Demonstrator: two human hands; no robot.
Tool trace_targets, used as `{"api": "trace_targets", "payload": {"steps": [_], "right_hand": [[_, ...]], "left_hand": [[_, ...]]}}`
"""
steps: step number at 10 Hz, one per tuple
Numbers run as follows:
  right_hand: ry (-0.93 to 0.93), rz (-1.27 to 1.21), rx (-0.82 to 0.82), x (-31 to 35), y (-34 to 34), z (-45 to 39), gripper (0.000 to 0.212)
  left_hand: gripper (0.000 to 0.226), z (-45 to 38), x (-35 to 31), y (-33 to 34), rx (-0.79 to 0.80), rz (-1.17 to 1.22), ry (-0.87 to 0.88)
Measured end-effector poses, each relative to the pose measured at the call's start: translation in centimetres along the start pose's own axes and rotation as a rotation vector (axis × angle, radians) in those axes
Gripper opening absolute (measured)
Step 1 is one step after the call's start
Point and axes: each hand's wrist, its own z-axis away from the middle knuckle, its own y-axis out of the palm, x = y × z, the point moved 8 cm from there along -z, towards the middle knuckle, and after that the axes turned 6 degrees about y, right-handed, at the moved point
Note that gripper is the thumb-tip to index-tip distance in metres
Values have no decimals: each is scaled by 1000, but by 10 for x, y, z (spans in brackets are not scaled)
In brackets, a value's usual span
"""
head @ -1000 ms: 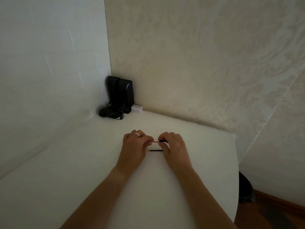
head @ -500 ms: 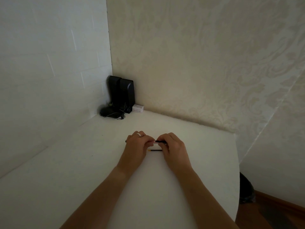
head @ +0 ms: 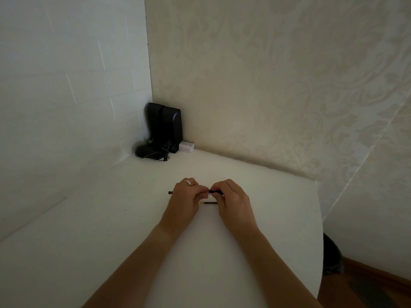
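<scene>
Both my hands meet over the middle of a white table (head: 111,230). My left hand (head: 184,201), with a ring on one finger, curls around a thin dark pencil-like stick (head: 170,192) whose end sticks out to the left. My right hand (head: 231,201) pinches a short dark piece with a pink end (head: 214,192) right against my left fingertips. A second thin dark stick with a yellow tip (head: 208,203) lies on the table between my hands, just below them.
Two black speakers (head: 165,127) stand in the far corner with a black mouse and cables (head: 149,152) in front and a small white box (head: 186,147) beside them. The table's right edge (head: 320,218) curves off above a wooden floor and a dark object (head: 332,256).
The dark stick's end now shows to the left of my left hand, where a second ago it was hidden. My hands stay together in about the same place.
</scene>
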Motion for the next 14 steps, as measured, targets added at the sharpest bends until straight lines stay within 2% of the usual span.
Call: {"api": "trace_targets", "payload": {"steps": [2, 3, 4, 6, 13, 14], "right_hand": [[26, -20, -31, -3, -4, 0, 10], [100, -26, -66, -15, -7, -2, 9], [225, -37, -91, -33, -11, -2, 14], [301, 70, -51, -43, -3, 1, 18], [362, 180, 8, -54, 10, 0, 19], [401, 141, 18, -54, 7, 2, 20]], "left_hand": [[16, -2, -2, 1, -8, 8, 19], [18, -2, 4, -2, -44, -60, -2], [16, 1, 21, -14, -127, -131, -107], [15, 3, 26, -9, -78, -145, -165], [16, 4, 33, -2, -69, -199, -152], [18, 5, 24, -13, -131, -240, -135]]}}
